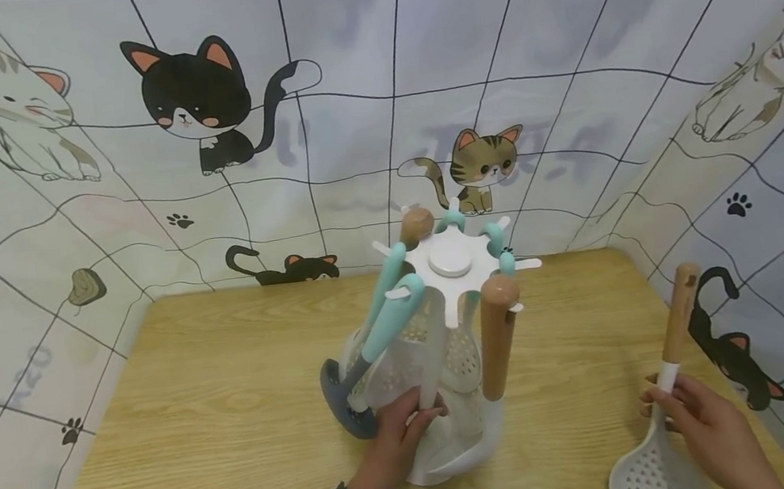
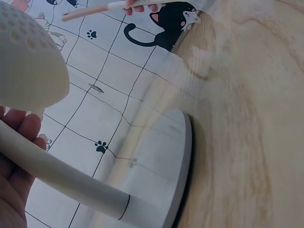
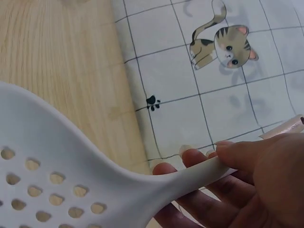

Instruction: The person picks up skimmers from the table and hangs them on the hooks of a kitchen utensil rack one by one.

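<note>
A white utensil stand (image 1: pixel 447 259) with a rotating-looking hook top stands upright on the table. My left hand (image 1: pixel 394 435) grips its white pole (image 2: pixel 71 185), fingers curled round it below the hanging tools. Beside that hand hangs a ladle (image 1: pixel 393 320) with a teal handle and dark grey bowl. At the lower right, my right hand (image 1: pixel 723 433) holds a white skimmer (image 3: pixel 90 156) by its neck, between thumb and fingers. The skimmer's perforated head points down toward me; its wooden handle (image 1: pixel 679 318) points up and away.
More teal-handled and wooden-handled utensils hang round the stand, one with a thick wooden handle (image 1: pixel 499 341) at its right. The round base (image 2: pixel 178 156) sits on the wood-grain table (image 1: pixel 238 420). Cat-printed sheeting (image 1: pixel 352 137) encloses the table's back and sides.
</note>
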`<state>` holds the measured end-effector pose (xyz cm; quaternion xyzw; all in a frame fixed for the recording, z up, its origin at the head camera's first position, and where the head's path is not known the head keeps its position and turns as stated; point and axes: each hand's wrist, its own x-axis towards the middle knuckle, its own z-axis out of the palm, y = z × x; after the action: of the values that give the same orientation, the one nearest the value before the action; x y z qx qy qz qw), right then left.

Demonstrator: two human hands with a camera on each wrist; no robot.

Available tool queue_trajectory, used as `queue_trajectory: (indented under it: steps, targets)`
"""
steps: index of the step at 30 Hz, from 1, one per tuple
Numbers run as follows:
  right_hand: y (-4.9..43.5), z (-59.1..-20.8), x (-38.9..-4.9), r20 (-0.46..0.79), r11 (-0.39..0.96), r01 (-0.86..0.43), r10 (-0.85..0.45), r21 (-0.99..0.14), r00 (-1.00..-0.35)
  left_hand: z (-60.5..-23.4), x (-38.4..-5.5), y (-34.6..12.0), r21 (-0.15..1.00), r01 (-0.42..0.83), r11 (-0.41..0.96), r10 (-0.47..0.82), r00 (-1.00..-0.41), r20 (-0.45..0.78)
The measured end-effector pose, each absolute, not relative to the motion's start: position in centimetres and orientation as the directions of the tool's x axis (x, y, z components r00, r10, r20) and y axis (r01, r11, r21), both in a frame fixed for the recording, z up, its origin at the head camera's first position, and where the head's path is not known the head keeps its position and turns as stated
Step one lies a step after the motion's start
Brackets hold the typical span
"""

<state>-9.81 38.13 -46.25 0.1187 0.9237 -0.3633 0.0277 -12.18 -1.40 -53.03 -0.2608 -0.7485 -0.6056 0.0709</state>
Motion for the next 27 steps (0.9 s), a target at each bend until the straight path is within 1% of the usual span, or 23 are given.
queue_trajectory:
  steps: [6, 10, 13, 17, 19, 21, 27]
  targets:
    - [36.2, -45.0, -9.2, -0.116, 0.704, 0.228, 0.203, -0.673, -0.972, -52.8, -11.9, -1.1, 0.865, 0.476, 0.159, 0.245, -0.868, 0.433]
    - [35.1, -44.5, -8.9, -0.069, 0.71, 0.196, 0.204, -0.676, -0.977, -52.6, -11.8, -0.8, 0.859, 0.485, 0.165, 0.203, -0.869, 0.452]
    - [34.4, -44.3, -8.9, -0.046, 0.713, 0.174, 0.195, -0.679, -0.98, -52.5, -11.6, -0.6, 0.868, 0.465, 0.174, 0.167, -0.883, 0.44]
    - [33.9, -44.2, -8.8, -0.028, 0.726, 0.156, 0.185, -0.669, -0.982, -52.5, -11.3, -0.2, 0.89, 0.41, 0.198, 0.117, -0.912, 0.394]
    - [33.7, -44.3, -8.8, -0.003, 0.737, 0.137, 0.18, -0.662, -0.984, -52.5, -11.2, 0.0, 0.89, 0.406, 0.208, 0.095, -0.914, 0.395]
    - [33.4, -44.4, -8.7, 0.007, 0.746, 0.133, 0.181, -0.653, -0.983, -52.5, -11.2, 0.2, 0.881, 0.422, 0.216, 0.074, -0.906, 0.416]
    - [32.1, -44.3, -8.4, 0.038, 0.763, 0.135, 0.205, -0.632, -0.978, -52.5, -11.1, 0.7, 0.831, 0.501, 0.239, 0.011, -0.858, 0.514]
